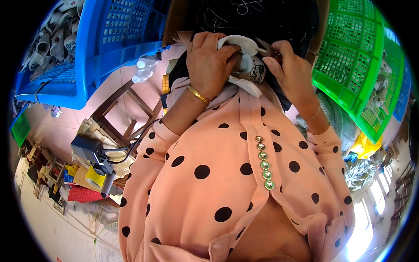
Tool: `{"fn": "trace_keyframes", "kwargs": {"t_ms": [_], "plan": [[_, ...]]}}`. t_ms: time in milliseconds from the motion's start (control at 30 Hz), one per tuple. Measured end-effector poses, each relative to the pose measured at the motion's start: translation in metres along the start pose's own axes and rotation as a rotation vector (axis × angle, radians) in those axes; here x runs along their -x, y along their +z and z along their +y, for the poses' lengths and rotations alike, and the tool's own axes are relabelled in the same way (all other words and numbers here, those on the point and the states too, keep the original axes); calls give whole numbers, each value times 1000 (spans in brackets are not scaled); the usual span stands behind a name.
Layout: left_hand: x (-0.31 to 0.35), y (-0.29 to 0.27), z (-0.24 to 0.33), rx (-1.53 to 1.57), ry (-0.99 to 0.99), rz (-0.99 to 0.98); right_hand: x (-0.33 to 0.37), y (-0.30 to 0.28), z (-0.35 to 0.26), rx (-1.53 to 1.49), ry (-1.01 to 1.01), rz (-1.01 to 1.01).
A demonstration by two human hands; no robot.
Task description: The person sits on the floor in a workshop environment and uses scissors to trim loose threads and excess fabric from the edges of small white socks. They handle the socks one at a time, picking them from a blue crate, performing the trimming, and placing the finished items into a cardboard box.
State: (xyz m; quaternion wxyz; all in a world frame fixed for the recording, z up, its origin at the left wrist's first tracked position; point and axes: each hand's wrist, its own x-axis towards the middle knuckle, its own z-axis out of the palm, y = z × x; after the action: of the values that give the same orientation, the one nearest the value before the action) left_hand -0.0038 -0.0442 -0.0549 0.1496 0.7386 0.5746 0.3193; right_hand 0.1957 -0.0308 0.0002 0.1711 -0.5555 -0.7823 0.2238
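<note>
A pale pink tiled floor [56, 133], crossed by thin joint lines, shows at the left. A dark brown wooden stool-like frame [140, 101] with straight bars stands there. Farther out, small brown wooden furniture [43, 168] crowds the curved edge, too small to make out. An off-white wall [37, 214] fills the lower left, near a round, pale wire-grille fan [109, 242]. At the lower right, bright, narrow window panes [378, 197] adjoin a glaring white patch of light [363, 227].

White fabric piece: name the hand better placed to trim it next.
Probably the right hand: it holds a pointed tool beside the white fabric piece, which the left hand is gripping.
</note>
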Motion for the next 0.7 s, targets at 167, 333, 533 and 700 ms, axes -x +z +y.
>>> {"fn": "trace_keyframes", "kwargs": {"t_ms": [167,333,533,700], "plan": [[-1,5,-3,34,16,21,-15,-23,-6,569,-324,-147],[1,4,-5,56,23,24,-30,-28,-18,652,-459,-257],[2,-1,-9,124,49,6,-33,-25,-32,642,-444,-367],[2,2,-13,202,57,3,-37,-26,-45,663,-356,-467]]}}
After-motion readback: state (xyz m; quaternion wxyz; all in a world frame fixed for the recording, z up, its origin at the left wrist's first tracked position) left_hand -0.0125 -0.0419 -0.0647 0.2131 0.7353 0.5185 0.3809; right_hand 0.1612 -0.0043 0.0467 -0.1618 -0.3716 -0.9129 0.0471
